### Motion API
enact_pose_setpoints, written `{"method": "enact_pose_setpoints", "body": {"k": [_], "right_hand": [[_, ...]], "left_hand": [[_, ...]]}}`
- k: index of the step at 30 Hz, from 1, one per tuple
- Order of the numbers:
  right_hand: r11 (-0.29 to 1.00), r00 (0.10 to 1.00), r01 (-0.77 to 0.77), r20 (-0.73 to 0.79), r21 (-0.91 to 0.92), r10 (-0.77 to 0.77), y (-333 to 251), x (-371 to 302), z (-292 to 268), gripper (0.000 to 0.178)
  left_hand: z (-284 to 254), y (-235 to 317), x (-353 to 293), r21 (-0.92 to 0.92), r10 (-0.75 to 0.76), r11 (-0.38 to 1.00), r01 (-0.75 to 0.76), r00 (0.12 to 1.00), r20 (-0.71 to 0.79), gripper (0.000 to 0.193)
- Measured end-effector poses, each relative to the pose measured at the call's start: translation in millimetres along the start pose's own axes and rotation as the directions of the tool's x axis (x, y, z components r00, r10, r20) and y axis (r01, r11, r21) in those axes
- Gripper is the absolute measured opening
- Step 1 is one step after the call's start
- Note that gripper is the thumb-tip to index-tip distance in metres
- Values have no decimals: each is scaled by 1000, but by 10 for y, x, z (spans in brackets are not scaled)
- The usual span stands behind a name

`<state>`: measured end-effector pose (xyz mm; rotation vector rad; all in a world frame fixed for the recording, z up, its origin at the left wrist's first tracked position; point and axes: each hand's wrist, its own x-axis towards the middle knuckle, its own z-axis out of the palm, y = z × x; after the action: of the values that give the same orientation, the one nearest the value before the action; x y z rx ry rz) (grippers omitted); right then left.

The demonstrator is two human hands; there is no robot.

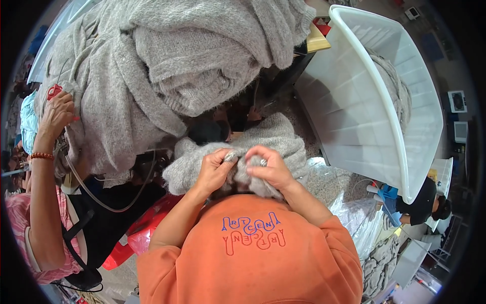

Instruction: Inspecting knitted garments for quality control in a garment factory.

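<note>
Both my hands pinch a fuzzy grey knitted garment (pixel 276 134) bunched just in front of my orange shirt. My left hand (pixel 215 169) grips a fold of it, and my right hand (pixel 271 167), with a ring on one finger, grips the fabric right beside it. The two hands nearly touch. The garment drapes away from me over something dark.
A big pile of grey knitwear (pixel 167 66) covers the table ahead. At the left another person's hand (pixel 56 114) holds red scissors (pixel 53 91) at the pile's edge. A large white plastic bin (pixel 364 101) stands at the right, clear bags (pixel 349 213) below it, and a red object (pixel 142 235) at lower left.
</note>
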<state>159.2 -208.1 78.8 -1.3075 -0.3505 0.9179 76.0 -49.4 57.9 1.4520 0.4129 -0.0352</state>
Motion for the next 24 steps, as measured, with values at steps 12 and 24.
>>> {"method": "enact_pose_setpoints", "body": {"k": [12,24], "right_hand": [[950,977,188,-51,-250,-206,33,-25,150,8],[651,900,161,-161,-741,-405,559,-85,-229,39]], "left_hand": [[71,201,-144,-14,28,1000,-28,1000,-2,5],[-307,256,104,-668,-151,744,16,978,-145,13]]}}
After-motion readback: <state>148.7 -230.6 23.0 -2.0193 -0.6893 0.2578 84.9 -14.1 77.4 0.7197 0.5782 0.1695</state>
